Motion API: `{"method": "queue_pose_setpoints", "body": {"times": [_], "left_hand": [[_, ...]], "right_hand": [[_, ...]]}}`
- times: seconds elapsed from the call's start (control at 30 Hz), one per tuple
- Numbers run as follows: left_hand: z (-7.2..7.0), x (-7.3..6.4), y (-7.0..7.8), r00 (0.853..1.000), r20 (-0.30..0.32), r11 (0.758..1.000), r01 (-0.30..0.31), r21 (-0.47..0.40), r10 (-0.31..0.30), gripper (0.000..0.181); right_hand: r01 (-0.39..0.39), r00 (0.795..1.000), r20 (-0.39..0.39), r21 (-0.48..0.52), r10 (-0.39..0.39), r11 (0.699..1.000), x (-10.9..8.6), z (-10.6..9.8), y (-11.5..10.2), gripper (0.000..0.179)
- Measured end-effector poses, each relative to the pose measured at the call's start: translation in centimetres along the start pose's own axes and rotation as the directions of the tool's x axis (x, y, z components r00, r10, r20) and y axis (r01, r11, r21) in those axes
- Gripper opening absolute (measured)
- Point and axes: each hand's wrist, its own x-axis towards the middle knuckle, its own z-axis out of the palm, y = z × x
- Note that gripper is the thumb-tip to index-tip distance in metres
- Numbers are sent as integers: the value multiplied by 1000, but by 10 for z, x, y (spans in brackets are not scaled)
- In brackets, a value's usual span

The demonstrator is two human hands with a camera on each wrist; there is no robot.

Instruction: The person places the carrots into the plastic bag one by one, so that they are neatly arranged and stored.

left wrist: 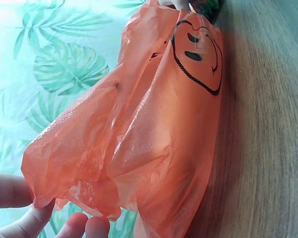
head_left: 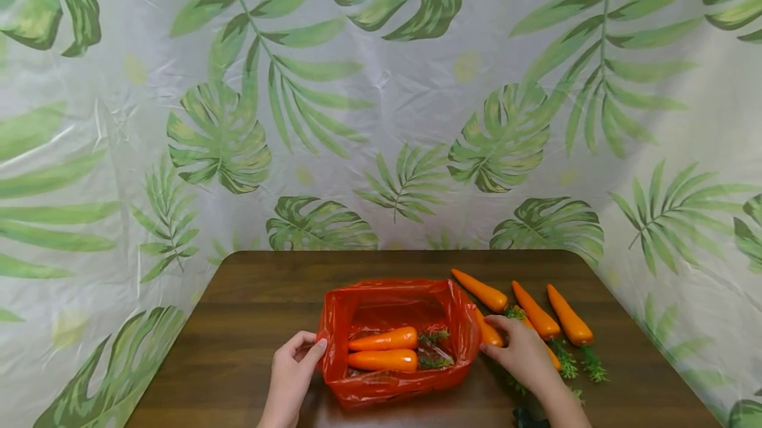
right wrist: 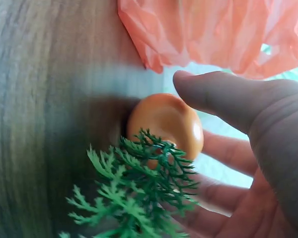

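A red plastic bag (head_left: 393,385) stands with its mouth spread wide, two toy carrots (head_left: 383,360) with green tops lying inside. My left hand (head_left: 293,365) pinches the bag's left rim; in the left wrist view its fingers (left wrist: 32,220) are at the thin edge, and a black smiley print shows on the bag's side. Just right of the bag, my right hand (head_left: 520,352) is at another carrot (head_left: 489,330). In the right wrist view the thumb is extended above this carrot (right wrist: 164,119), the other fingers spread behind it, and its leafy top (right wrist: 134,183) faces the camera.
Further carrots lie on the right of the dark wooden table (head_left: 238,348): one at the back (head_left: 479,290), one in the middle (head_left: 536,312) and one farthest right (head_left: 569,315). Another carrot (head_left: 553,357) is partly hidden by my right hand. A leaf-patterned sheet (head_left: 411,117) hangs behind.
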Motion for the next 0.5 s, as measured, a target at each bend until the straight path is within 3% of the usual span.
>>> {"method": "queue_pose_setpoints", "body": {"times": [0.5], "left_hand": [[-1, -1, 0, 1000, -2, 1000, -15, 2, 15, 17]], "right_hand": [[-55, 994, -96, 6, 55, 998, -1, 1, -4, 53]]}}
